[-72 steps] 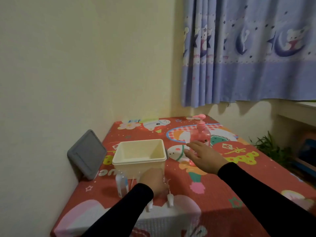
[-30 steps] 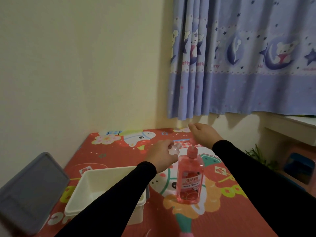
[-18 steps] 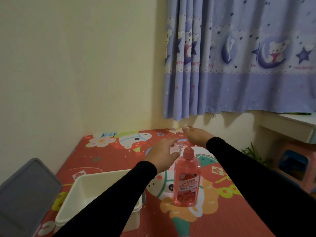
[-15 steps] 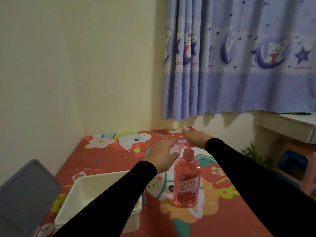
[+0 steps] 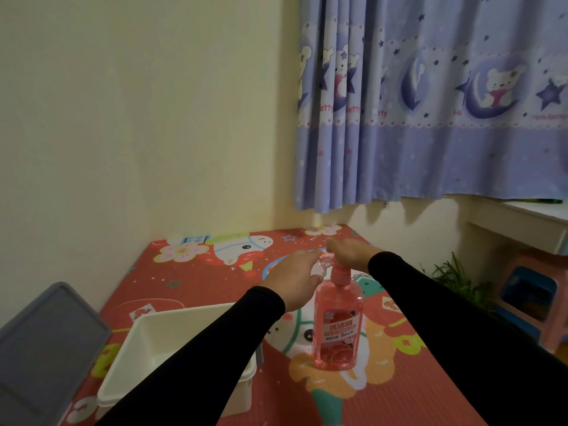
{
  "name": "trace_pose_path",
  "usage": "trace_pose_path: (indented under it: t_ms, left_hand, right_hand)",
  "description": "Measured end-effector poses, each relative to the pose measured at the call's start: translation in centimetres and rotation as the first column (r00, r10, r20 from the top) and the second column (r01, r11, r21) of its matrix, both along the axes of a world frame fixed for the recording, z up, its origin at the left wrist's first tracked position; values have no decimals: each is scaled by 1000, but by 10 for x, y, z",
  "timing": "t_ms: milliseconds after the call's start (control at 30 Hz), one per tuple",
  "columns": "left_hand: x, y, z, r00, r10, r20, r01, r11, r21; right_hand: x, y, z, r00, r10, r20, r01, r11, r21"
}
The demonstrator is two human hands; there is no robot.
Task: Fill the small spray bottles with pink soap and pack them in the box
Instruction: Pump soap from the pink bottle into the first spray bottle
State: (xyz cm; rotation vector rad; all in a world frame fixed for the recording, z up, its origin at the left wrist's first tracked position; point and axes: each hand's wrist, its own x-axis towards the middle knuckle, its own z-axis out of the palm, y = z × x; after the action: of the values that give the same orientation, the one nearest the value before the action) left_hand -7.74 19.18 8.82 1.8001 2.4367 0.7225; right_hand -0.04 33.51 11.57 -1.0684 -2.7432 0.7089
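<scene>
The left hand [image 5: 294, 282] has its grip curled round a small clear spray bottle [image 5: 324, 263] beside the pump of the pink soap bottle [image 5: 337, 325], standing on the desk [image 5: 190, 281] right of the white box [image 5: 172, 348], while the right hand [image 5: 350, 253] lies flat on the pump.

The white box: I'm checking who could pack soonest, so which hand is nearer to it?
Left. The left hand holds a small clear bottle just beyond the box; the right hand rests on the soap bottle's pump, farther right.
</scene>
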Motion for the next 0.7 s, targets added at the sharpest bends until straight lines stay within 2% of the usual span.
trace_pose_path:
  t_ms: [100,200,267,367,433,533,633,700]
  left_hand:
    - [1,-1,7,1000,-13,-6,13,1000,26]
    - [1,-1,10,1000,-21,-14,21,1000,19]
    - [1,0,6,1000,-19,-14,19,1000,16]
    - [3,-1,-3,1000,-1,-18,1,1000,-13]
    - [3,-1,-5,1000,1,-12,-2,1000,-22]
    - [3,-2,1,1000,2,-14,-2,999,-34]
    - [2,-2,9,1000,-22,-17,22,1000,0]
    - [2,-1,12,999,-29,-32,30,999,12]
  right_hand:
    - [-3,11,1,995,16,-100,-16,1000,0]
    - [-4,12,3,991,8,-131,-11,1000,-19]
    - [-3,7,0,993,47,-106,-51,998,-43]
    - [-3,5,-8,999,43,0,-43,999,-22]
    - [-3,2,-9,1000,27,11,-27,999,-37]
    - [0,-1,-3,1000,5,-16,-6,999,-48]
    - [-2,5,4,987,0,-161,-21,991,-129]
    - [-3,9,5,986,10,-166,-30,992,-120]
